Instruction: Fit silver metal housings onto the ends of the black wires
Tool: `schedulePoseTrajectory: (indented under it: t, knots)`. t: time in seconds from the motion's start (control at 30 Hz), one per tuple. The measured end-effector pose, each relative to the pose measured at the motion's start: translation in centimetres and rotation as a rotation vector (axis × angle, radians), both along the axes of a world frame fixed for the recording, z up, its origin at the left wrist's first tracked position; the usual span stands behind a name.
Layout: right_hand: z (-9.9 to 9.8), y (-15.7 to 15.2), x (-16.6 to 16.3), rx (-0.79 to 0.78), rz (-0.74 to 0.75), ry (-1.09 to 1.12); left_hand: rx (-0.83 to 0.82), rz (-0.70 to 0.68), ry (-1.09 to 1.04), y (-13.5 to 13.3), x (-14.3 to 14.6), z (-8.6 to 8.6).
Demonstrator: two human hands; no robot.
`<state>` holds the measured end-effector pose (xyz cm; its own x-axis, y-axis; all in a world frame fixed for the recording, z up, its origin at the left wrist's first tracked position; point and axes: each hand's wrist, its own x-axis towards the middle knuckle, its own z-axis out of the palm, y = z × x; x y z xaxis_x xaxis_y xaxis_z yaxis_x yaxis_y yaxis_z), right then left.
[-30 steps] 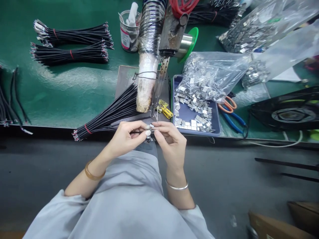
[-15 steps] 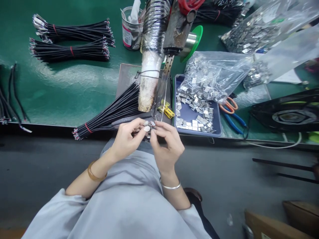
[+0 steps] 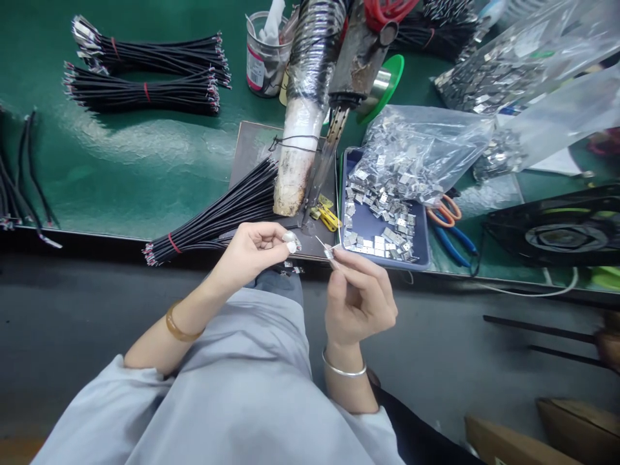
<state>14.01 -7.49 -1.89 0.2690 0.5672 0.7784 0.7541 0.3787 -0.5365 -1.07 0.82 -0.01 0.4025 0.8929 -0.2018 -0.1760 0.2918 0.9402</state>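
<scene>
Metal piece (image 3: 296,244): small and silvery, pinched at the left fingertips just over the near edge of the bench, in front of the wire bundle.
Bench (image 3: 145,168): green-topped; everything else lies on it.
Bag (image 3: 421,148): clear plastic, full of silvery parts, resting on the far end of the tray.
Wire bundle (image 3: 217,216): black leads tied with a red band, its near end jutting past the bench edge beside the left hand.
Tray (image 3: 371,226): blue, with loose silvery parts scattered in it, just beyond the right hand.
Left hand (image 3: 252,248): thumb and forefinger closed on the metal piece.
Right hand (image 3: 361,297): fingers curled in, fingertips nipped narrowly on the thin strand, apart from the left hand.
Thin strand (image 3: 325,247): pale, short, pointing up and left toward the metal piece, not touching it.
</scene>
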Motion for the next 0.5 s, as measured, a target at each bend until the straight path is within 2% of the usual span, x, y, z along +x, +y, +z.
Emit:
schedulePoseTrajectory:
  t: [0.17, 0.3, 0.43, 0.5]
  knots:
    - [0.4, 0.6, -0.9, 0.022, 0.048, -0.025, -0.007, -0.011, 0.002, -0.2, 0.4, 0.6]
    - [0.2, 0.9, -1.2, -0.042, 0.138, -0.102, 0.037, 0.007, 0.044, -0.3, 0.3, 0.8]
    - [0.0, 1.1, -0.9, -0.083, 0.132, 0.075, 0.084, 0.044, 0.102, -0.1, 0.0, 0.3]
    - [0.0, 0.9, -0.5, -0.104, 0.158, 0.086, 0.092, 0.037, 0.111, 0.1, 0.0, 0.1]
